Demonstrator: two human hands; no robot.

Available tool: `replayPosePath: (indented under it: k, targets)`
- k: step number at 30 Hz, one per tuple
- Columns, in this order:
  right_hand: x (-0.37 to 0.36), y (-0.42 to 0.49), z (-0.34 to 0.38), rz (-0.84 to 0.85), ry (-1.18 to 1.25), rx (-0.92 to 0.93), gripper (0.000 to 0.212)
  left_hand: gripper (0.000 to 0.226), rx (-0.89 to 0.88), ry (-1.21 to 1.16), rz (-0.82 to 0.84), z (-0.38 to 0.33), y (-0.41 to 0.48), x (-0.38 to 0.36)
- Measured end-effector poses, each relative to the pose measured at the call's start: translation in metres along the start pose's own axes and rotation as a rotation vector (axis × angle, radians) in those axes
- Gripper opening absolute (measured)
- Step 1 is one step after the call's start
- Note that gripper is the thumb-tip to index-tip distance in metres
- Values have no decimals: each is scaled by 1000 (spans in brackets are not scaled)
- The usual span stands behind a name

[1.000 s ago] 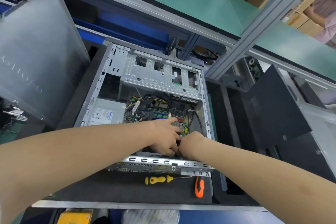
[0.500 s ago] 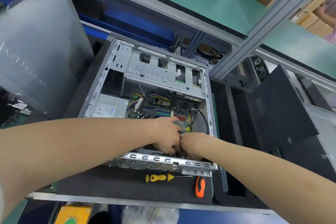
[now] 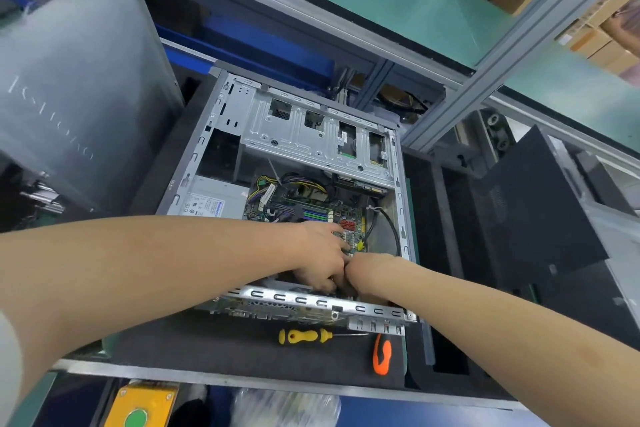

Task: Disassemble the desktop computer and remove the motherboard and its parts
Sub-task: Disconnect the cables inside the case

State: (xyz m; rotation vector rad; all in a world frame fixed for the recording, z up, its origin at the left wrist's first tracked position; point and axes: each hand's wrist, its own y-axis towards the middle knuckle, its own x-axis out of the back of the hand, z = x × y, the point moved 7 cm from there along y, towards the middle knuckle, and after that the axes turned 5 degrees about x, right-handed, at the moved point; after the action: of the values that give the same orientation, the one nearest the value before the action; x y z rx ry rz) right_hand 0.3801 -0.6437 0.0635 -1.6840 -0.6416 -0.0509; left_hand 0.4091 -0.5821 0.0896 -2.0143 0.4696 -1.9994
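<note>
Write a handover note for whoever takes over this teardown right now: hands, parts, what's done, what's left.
Left hand: low in the case, index finger out over the motherboard; other fingers hidden.
Right hand: against the left one, fingers hidden behind the case rim.
Done: case open.
Motherboard sits in the case, cables on it. Screwdriver and orange tool lie on the mat in front.
Left: free the cables, lift out the motherboard.

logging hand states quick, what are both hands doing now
Left hand: index finger straight over the motherboard, other fingers curled from view; cannot tell.
Right hand: fingers hidden inside the case; cannot tell.
</note>
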Motion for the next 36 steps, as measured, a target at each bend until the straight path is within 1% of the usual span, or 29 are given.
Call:
replayPosePath:
  k: [4, 8, 11, 15, 18, 22, 25, 26, 29, 33, 36]
  targets:
    - [-3, -2, -1, -13, 34, -8, 34, 45, -5, -10, -3, 0, 0, 0]
    - [-1, -1, 2, 4, -16, -7, 36, 45, -16, 1, 2, -1, 1, -1]
    - [-4, -3, 1, 22, 3, 7, 39, 45, -18, -13, -8, 0, 1, -1]
    - [-1, -4, 0, 37, -18, 24, 35, 45, -27, -4, 2, -1, 2, -3]
    - [-2, -3, -1, 22, 48, -13, 38, 46, -34, -5, 6, 1, 2, -2]
    - [4, -9, 1, 9, 44, -31, 36, 45, -37, -12, 14, 0, 2, -3]
    - [-3, -14, 3, 38, 27, -20, 42, 44, -33, 8, 11, 1, 2, -3]
    - [1, -18, 1, 21, 6, -35, 41, 45, -30, 5, 12, 2, 2, -3]
    - [22, -27, -6, -101, -29, -69, 39, 46, -34, -18, 18, 1, 3, -3]
    - [36, -34, -7, -162, 58, -84, 36, 45, -44, -15, 15, 3, 0, -2]
    - [39, -41, -14, -257, 152, -148, 34, 54, -33, -78, 6, 6, -3, 2]
